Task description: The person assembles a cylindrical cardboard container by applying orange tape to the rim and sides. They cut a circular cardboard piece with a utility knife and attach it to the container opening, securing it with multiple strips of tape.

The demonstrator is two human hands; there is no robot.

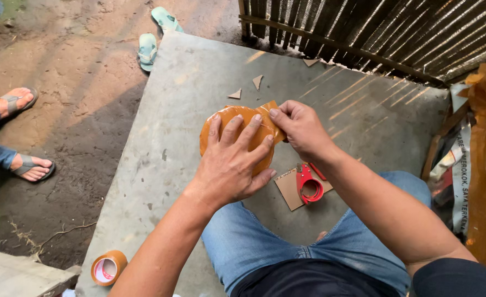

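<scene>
- Disc of tape-wrapped cardboard, round, brown and glossy, lay flat on the grey slab directly under both hands, just ahead of the knees.
- Left hand pressed down on it, palm flat and fingers spread — pinning, not curled round anything.
- Right hand was pinched shut on the tape flap at the disc's upper right edge, thumb and fingers together.
- Handling, my read: light, thin, fairly stiff from the card core; taped skin looked slick, so a flat palm holds better than fingertips. Flap is sticky and flimsy — best gripped at its free end, disc by the rim.
- Counts: one disc; one red scissors on one card offcut, just behind the right hand's wrist; one tape roll, well back and left of the left hand's forearm.
- Three small card scraps beyond the hands.
- Two teal sandals far ahead-left on the dirt.
- Two sandalled feet of another person, far left.
</scene>
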